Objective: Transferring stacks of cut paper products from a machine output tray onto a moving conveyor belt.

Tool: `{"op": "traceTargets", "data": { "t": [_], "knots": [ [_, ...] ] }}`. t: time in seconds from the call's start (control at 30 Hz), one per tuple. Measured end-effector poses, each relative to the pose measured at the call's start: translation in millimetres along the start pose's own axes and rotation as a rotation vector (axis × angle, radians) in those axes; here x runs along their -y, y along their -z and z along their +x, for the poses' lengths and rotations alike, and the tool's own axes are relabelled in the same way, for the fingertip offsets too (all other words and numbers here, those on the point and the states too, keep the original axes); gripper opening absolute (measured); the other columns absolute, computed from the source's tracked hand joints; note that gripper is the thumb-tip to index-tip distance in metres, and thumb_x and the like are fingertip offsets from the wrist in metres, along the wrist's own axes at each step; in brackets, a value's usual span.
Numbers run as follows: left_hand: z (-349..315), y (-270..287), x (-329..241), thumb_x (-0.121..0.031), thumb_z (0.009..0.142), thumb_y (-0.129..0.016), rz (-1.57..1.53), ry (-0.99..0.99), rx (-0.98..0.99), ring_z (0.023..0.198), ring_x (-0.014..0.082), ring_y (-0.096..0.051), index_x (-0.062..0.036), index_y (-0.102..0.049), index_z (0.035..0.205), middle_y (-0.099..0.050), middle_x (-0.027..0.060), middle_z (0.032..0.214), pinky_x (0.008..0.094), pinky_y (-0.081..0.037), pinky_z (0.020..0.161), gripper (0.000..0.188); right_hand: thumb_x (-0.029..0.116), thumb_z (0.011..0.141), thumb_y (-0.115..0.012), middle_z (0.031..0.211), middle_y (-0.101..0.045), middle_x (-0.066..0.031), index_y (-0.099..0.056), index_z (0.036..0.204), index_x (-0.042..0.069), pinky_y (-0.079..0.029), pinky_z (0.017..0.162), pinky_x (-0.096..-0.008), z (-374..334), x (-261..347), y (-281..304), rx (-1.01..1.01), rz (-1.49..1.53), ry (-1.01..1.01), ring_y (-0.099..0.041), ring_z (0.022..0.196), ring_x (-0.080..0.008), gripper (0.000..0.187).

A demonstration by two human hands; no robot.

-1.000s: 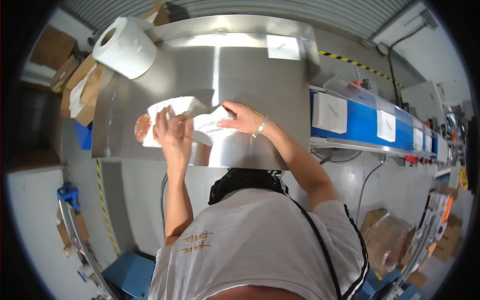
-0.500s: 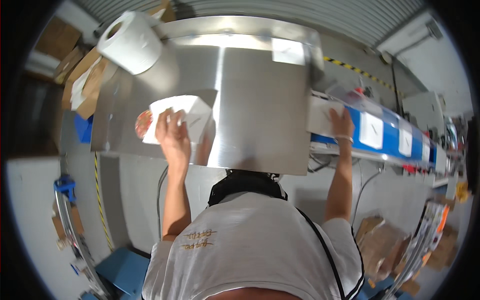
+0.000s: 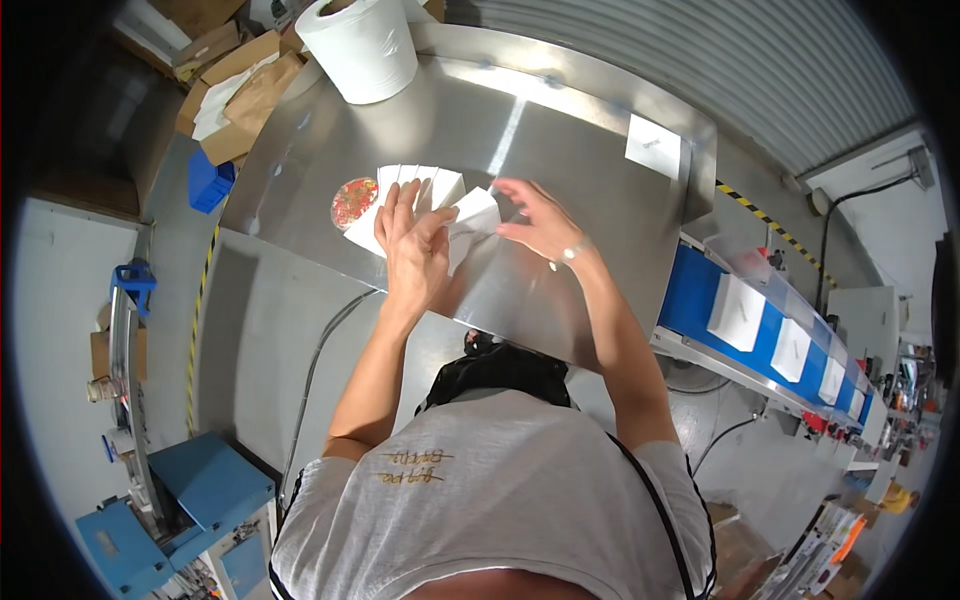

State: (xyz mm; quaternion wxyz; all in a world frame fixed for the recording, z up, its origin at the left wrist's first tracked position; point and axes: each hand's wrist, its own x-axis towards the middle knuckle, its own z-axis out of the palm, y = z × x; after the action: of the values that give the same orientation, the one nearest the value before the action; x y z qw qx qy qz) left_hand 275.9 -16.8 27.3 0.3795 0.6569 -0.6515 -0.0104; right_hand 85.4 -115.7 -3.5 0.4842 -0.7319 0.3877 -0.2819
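Head view: near the steel counter's [image 3: 590, 150] front edge, left of its middle, a round red-patterned item [image 3: 354, 203] adjoins white packets [image 3: 442, 187], grasped by the left hand [image 3: 418, 245]; beside them, the right hand [image 3: 545, 225] gapes wide, contact unclear.

The table [image 3: 590, 190] is smooth glossy metal, the white packets [image 3: 448, 186] papery, the shirt [image 3: 520, 490] matt cloth.

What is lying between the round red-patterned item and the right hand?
The head view shows white packets and the left hand between the round item and the right hand.
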Motion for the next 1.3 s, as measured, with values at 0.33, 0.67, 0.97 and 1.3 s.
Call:
{"op": "traceTargets", "data": {
  "t": [0.33, 0.67, 0.97, 1.3],
  "knots": [
    [6, 0, 25, -0.009, 0.075, -0.067, 0.092, 0.019, -0.016, 0.121, 0.0379, -0.041, -0.0068, -0.063, 0.108, -0.048, 0.0187, 0.127, 0.0471, -0.032, 0.101, 0.033, 0.032, 0.083, -0.068, 0.092, -0.062, -0.0085, -0.053, 0.109, 0.000, -0.048, 0.075, -0.0282, -52, -27, -2, -0.102, 0.282, -0.152, -0.058, 0.086, -0.0134, 0.043],
    [9, -3, 21, 0.002, 0.075, -0.062, 0.010, 0.028, -0.076, 0.117, 0.0371, -0.045, -0.0062, -0.066, 0.102, -0.054, 0.0183, 0.121, 0.0448, -0.037, 0.098, 0.028, 0.052, 0.077, -0.064, 0.115, -0.058, -0.0166, -0.052, 0.123, 0.005, -0.042, 0.090, -0.0454, -206, -125, 181, -0.756, -0.400, -0.849, -0.055, 0.105, -0.0362, 0.067],
    [7, 2, 18, 0.006, 0.069, -0.062, 0.014, 0.052, -0.124, 0.116, 0.0379, -0.045, -0.0047, -0.067, 0.095, -0.053, 0.0188, 0.121, 0.0459, -0.038, 0.097, 0.028, 0.022, 0.076, -0.070, 0.107, -0.059, -0.0165, -0.057, 0.110, 0.003, -0.044, 0.085, -0.0434, -74, -54, 76, -0.495, -0.715, 0.152, -0.055, 0.099, -0.0354, 0.041],
    [2, 3, 21, 0.004, 0.069, -0.064, 0.023, -0.016, -0.064, 0.122, 0.0391, -0.040, -0.0066, -0.069, 0.091, -0.053, 0.0180, 0.123, 0.0499, -0.030, 0.102, 0.025, 0.013, 0.076, -0.069, 0.120, -0.054, -0.0074, -0.053, 0.119, 0.010, -0.045, 0.089, -0.0324, 32, 10, -28, 0.096, -0.054, 0.051, -0.052, 0.110, -0.0208, 0.046]
  ]
}}
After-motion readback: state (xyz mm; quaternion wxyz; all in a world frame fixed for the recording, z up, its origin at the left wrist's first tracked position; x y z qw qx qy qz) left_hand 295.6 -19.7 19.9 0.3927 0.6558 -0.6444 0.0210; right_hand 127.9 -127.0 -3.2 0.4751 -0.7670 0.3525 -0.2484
